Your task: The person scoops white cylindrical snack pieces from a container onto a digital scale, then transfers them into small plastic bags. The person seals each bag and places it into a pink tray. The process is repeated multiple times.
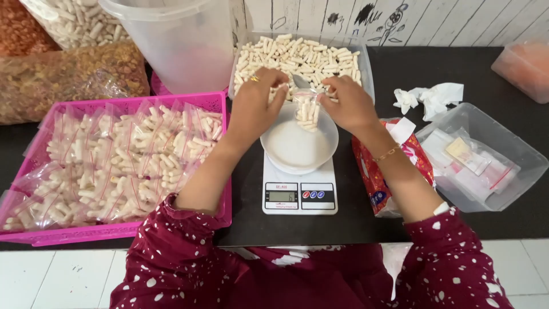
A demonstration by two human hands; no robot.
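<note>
My left hand (256,103) and my right hand (347,103) together hold a small clear bag (307,110) partly filled with pale stick snacks. Both hands pinch its mouth from either side. The bag hangs just above a white bowl (293,150) that rests on a white digital kitchen scale (299,195). A metal spoon (302,81) lies behind the bag, by my right fingers. Beyond the hands stands a clear tub (359,64) full of the same loose snacks.
A pink basket (213,102) at left holds several filled snack bags. A large clear container (177,40) stands behind it. At right lie a red packet (373,183), crumpled tissue (430,96) and a clear box (526,160) of small bags.
</note>
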